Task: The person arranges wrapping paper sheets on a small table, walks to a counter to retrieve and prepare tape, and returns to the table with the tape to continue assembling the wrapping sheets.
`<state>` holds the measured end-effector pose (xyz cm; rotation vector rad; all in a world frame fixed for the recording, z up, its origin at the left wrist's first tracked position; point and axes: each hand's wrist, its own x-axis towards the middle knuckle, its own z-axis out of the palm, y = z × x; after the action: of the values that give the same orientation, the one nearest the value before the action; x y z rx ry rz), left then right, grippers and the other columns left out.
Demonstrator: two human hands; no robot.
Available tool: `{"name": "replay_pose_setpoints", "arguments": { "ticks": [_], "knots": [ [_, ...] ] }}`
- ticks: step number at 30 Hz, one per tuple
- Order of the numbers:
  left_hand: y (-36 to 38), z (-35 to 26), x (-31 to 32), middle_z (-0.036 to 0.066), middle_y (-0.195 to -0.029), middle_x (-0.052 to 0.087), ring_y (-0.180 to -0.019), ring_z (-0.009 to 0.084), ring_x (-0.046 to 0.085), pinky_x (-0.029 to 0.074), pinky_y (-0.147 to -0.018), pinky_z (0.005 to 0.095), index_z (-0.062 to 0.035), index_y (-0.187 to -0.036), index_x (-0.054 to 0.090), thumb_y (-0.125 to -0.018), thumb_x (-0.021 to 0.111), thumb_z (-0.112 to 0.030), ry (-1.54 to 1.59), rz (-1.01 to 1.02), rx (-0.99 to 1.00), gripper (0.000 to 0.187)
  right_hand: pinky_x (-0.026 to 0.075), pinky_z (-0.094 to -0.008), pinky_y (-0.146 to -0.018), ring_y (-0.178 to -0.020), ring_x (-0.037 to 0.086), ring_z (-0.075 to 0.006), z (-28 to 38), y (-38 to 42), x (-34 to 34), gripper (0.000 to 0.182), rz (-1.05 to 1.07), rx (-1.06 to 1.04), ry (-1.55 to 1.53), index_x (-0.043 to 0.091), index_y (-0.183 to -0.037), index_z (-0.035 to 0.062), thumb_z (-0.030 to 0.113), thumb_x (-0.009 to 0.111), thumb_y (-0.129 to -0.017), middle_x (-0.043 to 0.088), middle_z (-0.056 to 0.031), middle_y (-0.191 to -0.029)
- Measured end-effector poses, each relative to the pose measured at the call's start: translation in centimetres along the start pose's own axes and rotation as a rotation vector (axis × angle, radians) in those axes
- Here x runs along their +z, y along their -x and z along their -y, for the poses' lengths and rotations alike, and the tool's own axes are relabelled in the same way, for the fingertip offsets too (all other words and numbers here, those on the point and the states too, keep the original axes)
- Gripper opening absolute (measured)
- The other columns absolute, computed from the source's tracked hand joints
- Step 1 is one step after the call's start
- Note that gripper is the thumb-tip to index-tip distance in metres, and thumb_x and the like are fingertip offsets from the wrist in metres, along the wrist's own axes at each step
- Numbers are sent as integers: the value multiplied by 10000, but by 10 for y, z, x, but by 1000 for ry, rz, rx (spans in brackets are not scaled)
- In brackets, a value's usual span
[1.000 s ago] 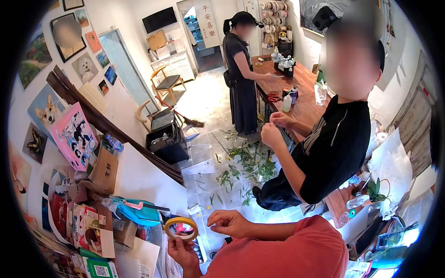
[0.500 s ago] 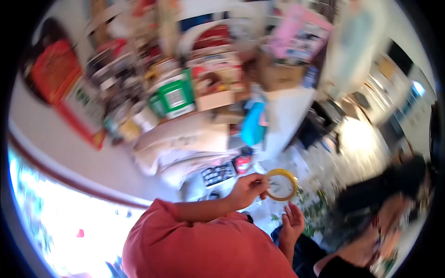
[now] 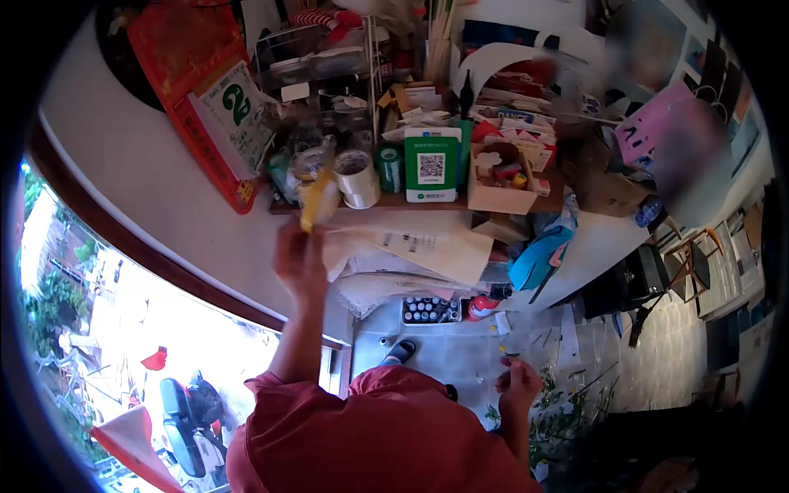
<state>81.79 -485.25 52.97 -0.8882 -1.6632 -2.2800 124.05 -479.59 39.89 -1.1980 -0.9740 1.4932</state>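
Left hand (image 3: 301, 256) grips yellow tape (image 3: 313, 202) near calendar (image 3: 233, 115) reading "2".

Yellow tape roll (image 3: 316, 201), nearly edge-on, tilted, blurred, raised by brown shelf (image 3: 394, 200)

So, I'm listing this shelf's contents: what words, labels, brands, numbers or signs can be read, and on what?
"2": large green numeral on the white calendar pad.
Too small to read: the pad's fine print, and the lettering on the green QR card, cream paper and green roll.
Unclear: the characters on the red hanging board.
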Motion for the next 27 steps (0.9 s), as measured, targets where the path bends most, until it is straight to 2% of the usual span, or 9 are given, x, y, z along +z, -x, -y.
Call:
{"name": "replay_pose_setpoints", "arguments": {
  "ticks": [3, 8, 11, 15, 17, 18, 21, 22, 27],
  "knots": [
    [-65, -1, -9, 48, -991, 648, -770, 88, 593, 499, -702, 225, 7, -1091, 629, -854, 751, 29, -230, -58, 193, 267, 412, -256, -438, -488, 528, -120, -7, -2, 31, 153, 104, 49, 64, 687, -1053, -32, 72, 603, -979, 660, -82, -813],
    [-134, 25, -5, 172, -1130, 648, -996, 331, 643, 519, -894, 452, 7, -1156, 642, -809, 723, -14, -873, 305, 481, 357, 467, -275, -567, -635, 589, -139, -25, -11, 72, 165, 247, -4, 59, 678, -1041, -16, -13, 534, -960, 639, -78, -950],
    [-129, 37, 3, 193, -1176, 630, -1090, 403, 591, 454, -967, 538, 0, -1162, 638, -793, 720, -65, -899, 403, 405, 383, 486, -273, -623, -662, 608, -146, -29, -14, 91, 172, 286, -3, -16, 691, -975, -22, -29, 522, -943, 653, -73, -925],
    [-87, 39, 21, 204, -1190, 618, -1057, 387, 601, 479, -937, 467, 3, -1143, 624, -793, 740, -39, -764, 274, 603, 371, 497, -268, -641, -670, 619, -134, -27, -16, 109, 142, 229, 89, 55, 705, -958, -34, -21, 566, -937, 676, -70, -828],
    [-51, 60, 31, 191, -1151, 625, -956, 371, 641, 520, -850, 435, 5, -1172, 600, -749, 779, -44, -546, 438, 518, 462, 501, -267, -642, -674, 626, -130, -28, -20, 117, 134, 229, 74, 150, 714, -977, -36, -12, 589, -937, 684, -68, -797],
    [-30, 77, 32, 235, -1275, 551, -1124, 394, 582, 482, -951, 459, 4, -1279, 532, -741, 810, -70, -445, 516, 241, 610, 501, -266, -634, -666, 631, -126, -29, -21, 124, 130, 197, 75, 197, 723, -993, -37, 4, 612, -939, 690, -68, -772],
    [-18, 106, 45, 286, -1422, 394, -1300, 443, 430, 398, -1056, 514, -16, -1436, 381, -728, 840, -89, -552, 405, 283, 846, 505, -265, -636, -671, 644, -134, -25, -24, 136, 140, 163, 121, 273, 729, -1002, -51, 34, 634, -944, 717, -96, -806],
    [-19, 116, 46, 314, -1490, 258, -1381, 489, 285, 318, -1109, 566, -49, -1529, 203, -724, 867, -120, -631, 425, 278, 1047, 509, -266, -645, -683, 652, -147, -23, -25, 140, 154, 167, 169, 301, 727, -994, -65, 48, 632, -948, 738, -124, -864],
    [-26, 142, 62, 339, -1477, 270, -1364, 512, 304, 324, -1099, 590, -59, -1548, 135, -716, 901, -207, -648, 375, 286, 1140, 528, -281, -620, -698, 678, -161, -23, -38, 161, 164, 217, 294, 256, 708, -987, -67, 85, 650, -965, 733, -116, -860]
  ]
}}
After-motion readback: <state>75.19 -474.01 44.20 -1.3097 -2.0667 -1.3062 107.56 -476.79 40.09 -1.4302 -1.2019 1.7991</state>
